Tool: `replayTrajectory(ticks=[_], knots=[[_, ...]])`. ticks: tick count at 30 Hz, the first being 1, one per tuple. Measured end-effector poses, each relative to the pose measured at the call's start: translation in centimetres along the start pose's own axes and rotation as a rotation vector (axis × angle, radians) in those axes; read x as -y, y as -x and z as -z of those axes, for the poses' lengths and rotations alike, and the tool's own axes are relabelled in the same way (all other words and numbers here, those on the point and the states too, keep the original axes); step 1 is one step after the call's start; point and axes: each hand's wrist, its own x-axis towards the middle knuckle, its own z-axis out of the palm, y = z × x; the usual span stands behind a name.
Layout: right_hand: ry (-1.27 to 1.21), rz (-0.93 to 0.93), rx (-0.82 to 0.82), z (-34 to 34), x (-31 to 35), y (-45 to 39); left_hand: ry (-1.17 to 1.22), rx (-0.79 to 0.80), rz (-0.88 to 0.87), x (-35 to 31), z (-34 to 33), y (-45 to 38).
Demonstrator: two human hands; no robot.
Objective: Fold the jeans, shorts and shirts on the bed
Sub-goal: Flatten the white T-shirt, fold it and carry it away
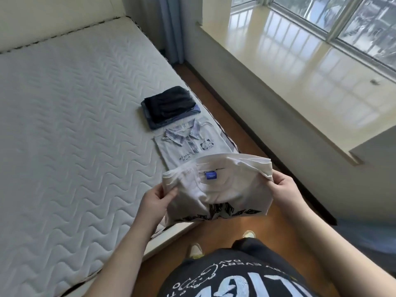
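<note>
A folded white T-shirt (pixel 222 187) with a blue neck label and black lettering hangs in the air over the bed's near right edge. My left hand (pixel 157 200) grips its left side and my right hand (pixel 282 189) grips its right side. Just beyond it, a folded pale shirt (pixel 188 144) with a plaid collar and a small cartoon print lies flat on the mattress. Further back sits a stack of folded dark jeans and shorts (pixel 169 107).
The bare quilted mattress (pixel 75 125) fills the left of the view. A strip of wooden floor (pixel 225 116) runs between the bed and a wide glossy window sill (pixel 300 67). A curtain (pixel 171 28) hangs in the far corner. My feet stand on the floor below.
</note>
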Motion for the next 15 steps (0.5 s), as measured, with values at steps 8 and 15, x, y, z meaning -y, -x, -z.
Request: replayTrajectory(ticks=[8,15], knots=[[0.096,-0.024,0.195,2.1,1.0,-9.9,-0.015,-0.229,0.053,-0.1,-2.9,-3.5],[0.198,-0.057,0.381,4.4,1.7,-16.8,0.033,-0.343,0.131,-0.5,-6.8,-4.2]])
